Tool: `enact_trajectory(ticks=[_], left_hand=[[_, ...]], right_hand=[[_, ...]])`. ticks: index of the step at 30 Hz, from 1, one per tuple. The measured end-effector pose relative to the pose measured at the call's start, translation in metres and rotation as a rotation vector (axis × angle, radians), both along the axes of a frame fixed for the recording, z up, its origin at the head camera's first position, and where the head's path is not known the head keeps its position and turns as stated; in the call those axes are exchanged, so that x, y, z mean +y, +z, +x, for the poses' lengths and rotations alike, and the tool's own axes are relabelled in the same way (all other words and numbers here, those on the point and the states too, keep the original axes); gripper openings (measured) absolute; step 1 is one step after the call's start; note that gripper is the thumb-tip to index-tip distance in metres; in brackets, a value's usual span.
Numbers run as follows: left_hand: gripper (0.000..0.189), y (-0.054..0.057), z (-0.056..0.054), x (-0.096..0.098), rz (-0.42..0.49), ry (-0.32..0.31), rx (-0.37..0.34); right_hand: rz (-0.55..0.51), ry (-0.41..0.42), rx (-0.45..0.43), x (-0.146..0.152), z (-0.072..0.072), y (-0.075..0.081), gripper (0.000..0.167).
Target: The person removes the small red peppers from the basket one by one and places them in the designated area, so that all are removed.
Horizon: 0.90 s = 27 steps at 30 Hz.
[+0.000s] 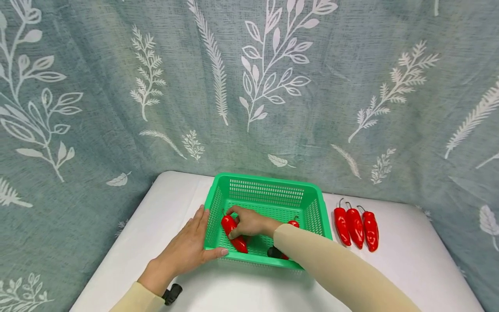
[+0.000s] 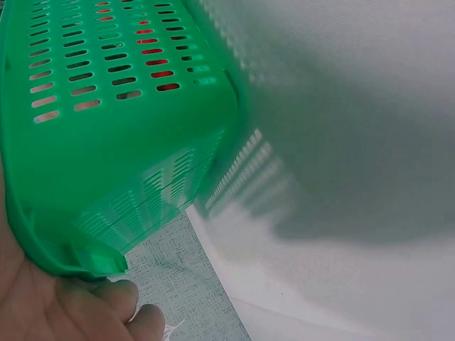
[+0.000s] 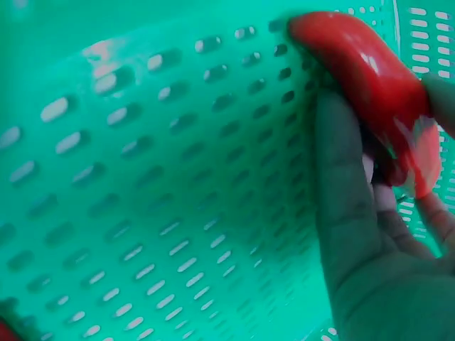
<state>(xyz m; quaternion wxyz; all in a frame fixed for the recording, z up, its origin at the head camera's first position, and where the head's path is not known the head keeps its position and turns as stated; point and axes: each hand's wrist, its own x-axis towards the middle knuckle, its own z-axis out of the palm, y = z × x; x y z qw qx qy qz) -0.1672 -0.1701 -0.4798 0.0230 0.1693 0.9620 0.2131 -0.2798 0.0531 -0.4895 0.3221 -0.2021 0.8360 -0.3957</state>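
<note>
Inside a green slotted plastic basket (image 1: 269, 259), my right hand (image 1: 249, 223) grips a glossy red chili pepper (image 1: 238, 242) near the left wall. In the right wrist view, the thumb and fingers lie around this pepper (image 3: 377, 78). My left hand (image 1: 187, 247) rests at the front-left corner of the basket, its fingers extended along the left side and its thumb on the front rim. In the left wrist view, that hand (image 2: 43, 305) touches the rim. Another red pepper (image 1: 293, 223) sits in the right part of the basket, partly hidden by my right forearm.
To the right of the basket, three red chili peppers (image 1: 354, 225) lie side by side on the white tabletop (image 1: 405, 242), stems toward the back. A grey-green leaf-patterned curtain (image 1: 249, 108) hangs behind the table and along its sides.
</note>
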Motion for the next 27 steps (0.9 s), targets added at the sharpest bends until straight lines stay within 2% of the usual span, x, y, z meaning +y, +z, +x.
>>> enact_trajectory(ticks=[5,9,18,27], left_hand=[[0.124,0.000,0.000,0.001,-0.001,-0.002,-0.008],[0.124,0.001,0.001,0.002,0.002,0.001,-0.013],[0.122,0.003,0.001,0.003,0.002,-0.005,0.001],[0.125,0.004,0.002,0.002,-0.007,0.001,0.008]], right_hand=[[-0.116,-0.052,-0.133,0.005,-0.003,0.001,0.071],[-0.191,-0.072,-0.181,0.007,-0.007,0.003,0.068],[-0.283,-0.123,-0.159,0.014,-0.010,0.014,0.067],[-0.346,-0.163,-0.104,0.028,-0.007,0.028,0.065]])
